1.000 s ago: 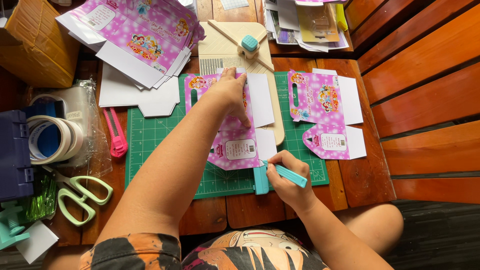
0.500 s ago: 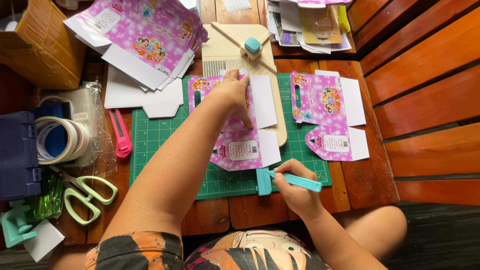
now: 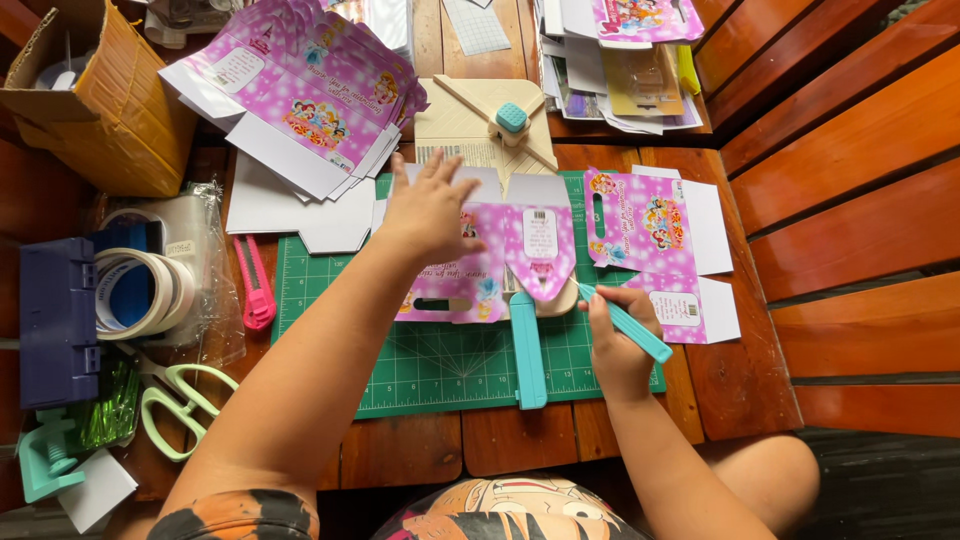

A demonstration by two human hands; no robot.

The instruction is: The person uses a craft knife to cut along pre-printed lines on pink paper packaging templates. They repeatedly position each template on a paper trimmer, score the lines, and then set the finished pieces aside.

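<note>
Across a brown wooden table (image 3: pixel 500 440) lay a green gridded cutting mat (image 3: pixel 440 365). At frame centre, our left hand (image 3: pixel 430 210) pressed spread fingers flat on a pink printed flat cardboard box (image 3: pixel 500 260). Lower right of it, our right hand (image 3: pixel 615 335) gripped a teal scoring stylus (image 3: pixel 625 320), fingers closed.

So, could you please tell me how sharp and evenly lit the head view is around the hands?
Head view: soft even daylight, no harsh glare; left hand and pink box blank sharp; right hand with its teal stylus also crisp; lower left corner by the green scissors is dimmer.
</note>
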